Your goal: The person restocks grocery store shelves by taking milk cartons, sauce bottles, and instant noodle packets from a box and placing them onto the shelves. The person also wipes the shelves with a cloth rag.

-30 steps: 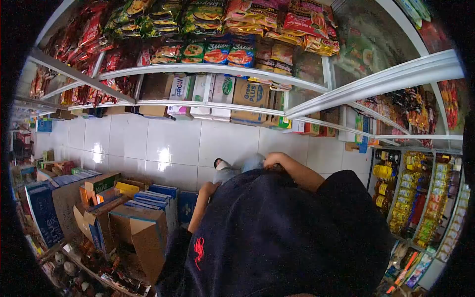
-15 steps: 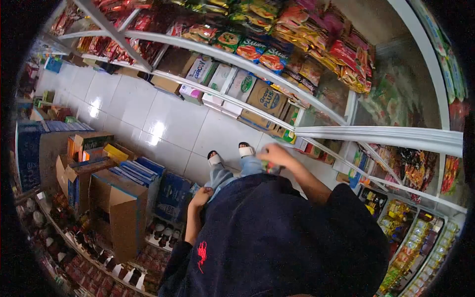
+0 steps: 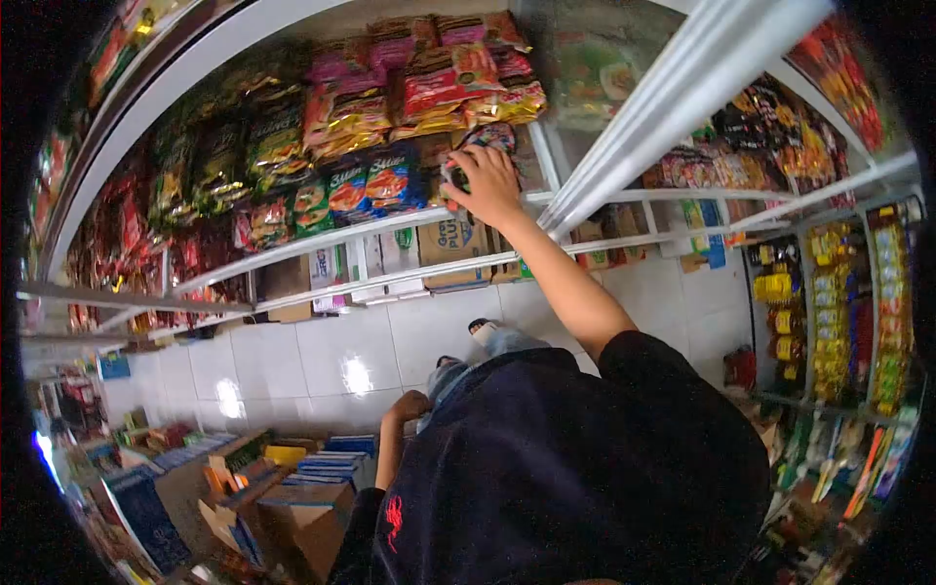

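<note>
My right hand reaches onto the shelf, its fingers wrapped round a small dark packet with some red on it. Just left of that hand lie blue packets, with green packets farther left. Red and yellow noodle packets are stacked behind it. My left hand hangs low beside my leg, its fingers curled; whether anything is inside them is hidden.
A white metal frame post slants up on the right. Cartons stand under the shelf. Open cardboard boxes are at the lower left. Yellow bottles fill racks at the right. Tiled floor lies between.
The view has turned toward the shelf. My right hand has moved from beside my waist up and forward onto the shelf. My left hand remains low by my leg.
</note>
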`<state>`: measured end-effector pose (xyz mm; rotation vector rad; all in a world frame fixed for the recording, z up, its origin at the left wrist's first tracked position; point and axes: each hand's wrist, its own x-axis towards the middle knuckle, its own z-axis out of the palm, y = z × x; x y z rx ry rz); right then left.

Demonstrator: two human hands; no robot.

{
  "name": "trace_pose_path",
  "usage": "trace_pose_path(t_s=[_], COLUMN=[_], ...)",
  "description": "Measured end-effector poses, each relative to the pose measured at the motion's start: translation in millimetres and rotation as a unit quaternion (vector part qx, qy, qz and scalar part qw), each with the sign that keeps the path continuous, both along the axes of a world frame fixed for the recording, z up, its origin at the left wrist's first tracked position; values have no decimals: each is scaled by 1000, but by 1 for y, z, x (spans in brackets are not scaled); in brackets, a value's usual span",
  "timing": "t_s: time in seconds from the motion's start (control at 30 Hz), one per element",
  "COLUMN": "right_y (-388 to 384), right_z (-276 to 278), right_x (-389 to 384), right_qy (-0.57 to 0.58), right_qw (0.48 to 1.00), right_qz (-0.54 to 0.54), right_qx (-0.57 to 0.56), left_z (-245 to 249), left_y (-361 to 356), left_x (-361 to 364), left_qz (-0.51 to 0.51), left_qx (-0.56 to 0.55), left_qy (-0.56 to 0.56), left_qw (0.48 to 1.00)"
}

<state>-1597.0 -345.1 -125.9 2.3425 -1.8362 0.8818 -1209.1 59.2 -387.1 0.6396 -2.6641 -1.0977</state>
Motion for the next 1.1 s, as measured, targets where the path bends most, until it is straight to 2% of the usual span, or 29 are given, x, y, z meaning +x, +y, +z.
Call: trace_pose_path(t_s=[0.03, 0.07, 0.1, 0.17, 0.2, 0.23, 0.27, 0.3, 0.37, 0.4, 0.43, 0.47, 0.5, 0.57, 0.6, 0.63, 0.67, 0.7, 0.77, 0.8, 0.83, 0.87, 0.9, 0.93, 0.97, 1.0, 1.03, 1.07, 1.1], right_y=[0, 1, 4, 3, 1, 0, -1, -2, 9, 21, 35, 56, 84, 142, 161, 173, 180, 182, 172, 161, 149, 135, 118, 101, 87, 78, 65, 51, 39], right_z=[0, -1, -3, 2, 0, -1, -1, 0, 0, -3, -7, -15, -25, -44, -58, -77, -113, -141, -148, -158, -174, -182, -191, -207, -220, -230, -239, -257, -293], right_x=[-1, -1, 1, -3, -2, -3, -3, -2, -1, -1, -2, -4, -11, -47, -72, -102, -139, -177, -247, -281, -312, -339, -362, -383, -402, -414, -423, -432, -439], right_qy=[-9, -17, -22, -17, -15, -12, -20, -28, -54, -107, -162, -167, -170, -139, -158, -171, -211, -254, -119, -113, -107, -162, -216, -145, -214, -246, -276, -296, -200], right_qw=[1000, 999, 999, 999, 999, 999, 999, 999, 996, 988, 974, 971, 967, 964, 960, 948, 942, 932, 954, 956, 957, 938, 914, 937, 925, 911, 898, 877, 927], right_qz=[15, 32, 19, 35, 37, 33, 34, 37, 50, 78, 105, 134, 164, 227, 202, 177, 133, 88, 27, 19, 9, -20, -49, -92, -86, -113, -130, -144, -178], right_qx=[-11, -21, -18, -30, -15, -15, -9, -3, -49, -82, -116, -105, -93, 26, 113, 200, 222, 243, 275, 272, 270, 305, 340, 303, 303, 311, 317, 349, 263], left_z=[-56, -85, -107, -150, -95, -52, 38, 22, -18, 8, 37, 63, 49, 1, 2, 8, 14, 18, 26, -35, -98, -149, -179, -148, -103, -9, 69, 110, 98], left_y=[-114, -111, -80, -70, 36, 21, -90, -84, -65, -65, -65, -69, -69, -65, -70, -82, -86, -82, -84, -74, -42, -17, -8, 21, 24, -26, -25, -23, 0], left_x=[-40, -23, -21, -26, 49, 22, -56, -53, -51, -67, -82, -96, -100, -105, -115, -130, -149, -174, -218, -219, -227, -239, -248, -284, -298, -308, -320, -332, -327], left_qz=[-85, -96, -115, -148, -153, -88, -20, -17, 93, 98, 172, 244, 250, 227, 239, 177, 113, 127, 197, 207, 144, 76, 5, 14, 56, 103, 195, 292, 226], left_qx=[-19, -20, 15, 73, 68, 68, 68, 67, 325, 324, 251, 174, 169, 233, 234, 262, 288, 290, 359, 354, 201, 43, -113, -110, 74, 253, 357, 449, 384], left_qy=[-143, -145, -157, -169, -164, -107, -51, -50, -103, -99, -50, -2, -1, -171, -164, -192, -219, -213, -184, -178, -229, -276, -318, -322, -297, -258, -235, -197, 9], left_qw=[986, 985, 981, 972, 972, 988, 996, 996, 936, 936, 951, 954, 953, 930, 928, 929, 925, 924, 894, 894, 942, 957, 941, 940, 950, 927, 883, 821, 895])
